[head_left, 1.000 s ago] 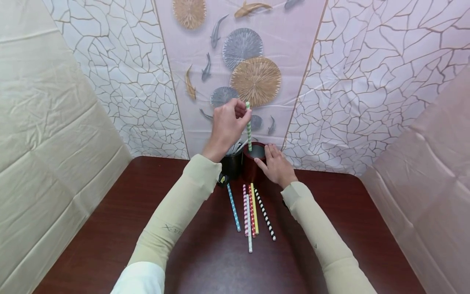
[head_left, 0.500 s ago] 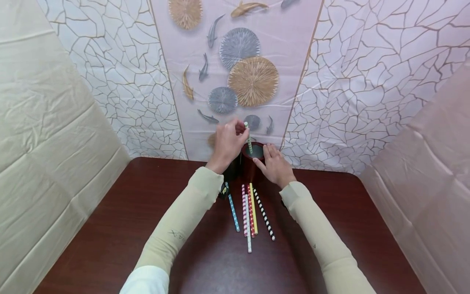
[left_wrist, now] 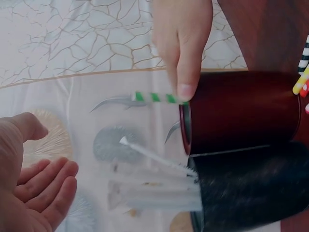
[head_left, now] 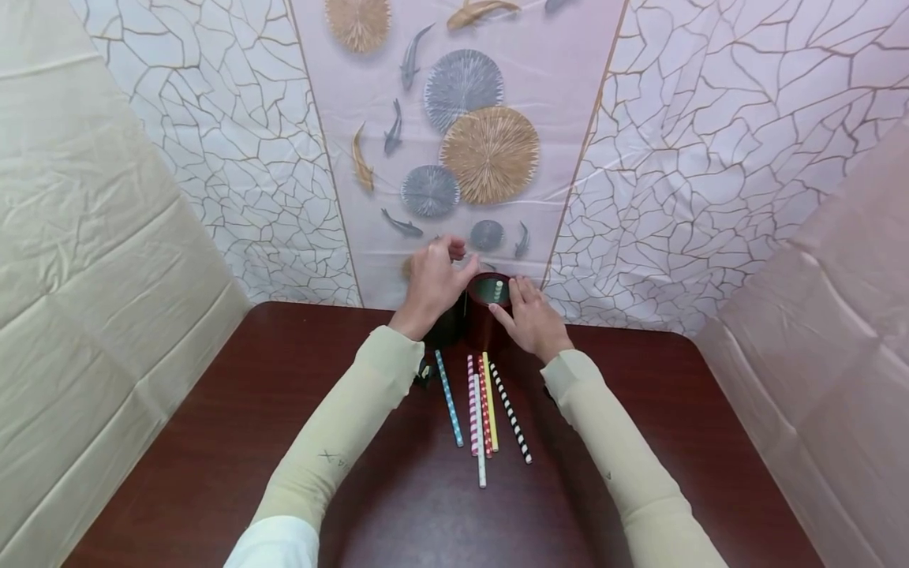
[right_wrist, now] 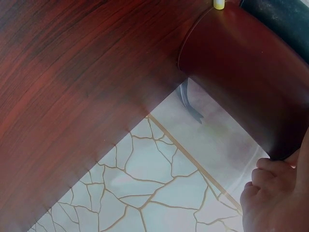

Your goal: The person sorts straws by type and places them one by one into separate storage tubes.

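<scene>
My left hand (head_left: 435, 282) hovers beside the dark red cylindrical cup (head_left: 483, 327), fingers loosely bent, holding nothing. The left wrist view shows its thumb and fingers (left_wrist: 48, 193) apart. A green-and-white striped paper straw (head_left: 499, 290) stands inside the red cup, leaning toward its right side, its end near the rim. My right hand (head_left: 534, 319) holds that cup at the upper right, thumb on the near side of the rim and fingers round the far side. In the right wrist view, the fingers (right_wrist: 265, 176) bend at the cup's rim.
A black cup (left_wrist: 251, 188) with white and clear long items stands against the red cup's left. Before them lie blue (head_left: 449, 398), pink-striped, white, red-dotted, yellow (head_left: 491, 402) and black-striped straws (head_left: 510, 412). A patterned cloth hangs behind the table (head_left: 234, 442).
My left hand lowered the green striped straw into the red cup and let go. The straw now leans right inside it. My right hand stayed on the cup.
</scene>
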`<control>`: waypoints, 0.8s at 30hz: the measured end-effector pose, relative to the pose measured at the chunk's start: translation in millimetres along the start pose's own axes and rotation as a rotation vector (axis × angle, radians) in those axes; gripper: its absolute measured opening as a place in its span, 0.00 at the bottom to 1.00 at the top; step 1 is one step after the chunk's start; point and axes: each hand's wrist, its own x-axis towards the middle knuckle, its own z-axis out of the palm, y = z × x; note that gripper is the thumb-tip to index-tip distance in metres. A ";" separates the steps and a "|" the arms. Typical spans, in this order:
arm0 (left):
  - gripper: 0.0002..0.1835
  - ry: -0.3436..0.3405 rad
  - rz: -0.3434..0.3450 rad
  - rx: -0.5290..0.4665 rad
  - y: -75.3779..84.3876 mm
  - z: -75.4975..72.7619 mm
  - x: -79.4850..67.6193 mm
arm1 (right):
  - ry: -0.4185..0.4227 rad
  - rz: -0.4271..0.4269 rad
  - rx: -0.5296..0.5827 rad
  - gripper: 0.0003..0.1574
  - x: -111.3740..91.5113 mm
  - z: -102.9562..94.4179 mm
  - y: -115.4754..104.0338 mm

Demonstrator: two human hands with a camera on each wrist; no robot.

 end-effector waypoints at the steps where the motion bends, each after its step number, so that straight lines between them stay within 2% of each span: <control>1: 0.16 -0.004 -0.005 0.011 0.3 -3.5 -0.2 | 0.002 -0.001 0.000 0.56 0.1 -0.3 -0.3; 9: 0.15 -0.081 -0.054 0.038 -3.1 -26.2 -2.9 | -0.003 0.001 0.003 0.55 -1.6 -1.4 -2.1; 16: 0.12 -0.145 -0.098 0.100 -11.9 -40.0 -11.0 | 0.004 -0.003 0.021 0.55 -1.6 -1.2 -1.2; 22: 0.27 -0.200 -0.112 0.148 -24.9 -43.9 -20.6 | 0.007 -0.005 0.025 0.55 -1.7 -0.3 -0.5; 24: 0.27 -0.205 -0.114 0.173 -29.7 -43.6 -24.9 | 0.009 -0.008 0.025 0.55 -1.3 0.1 -1.0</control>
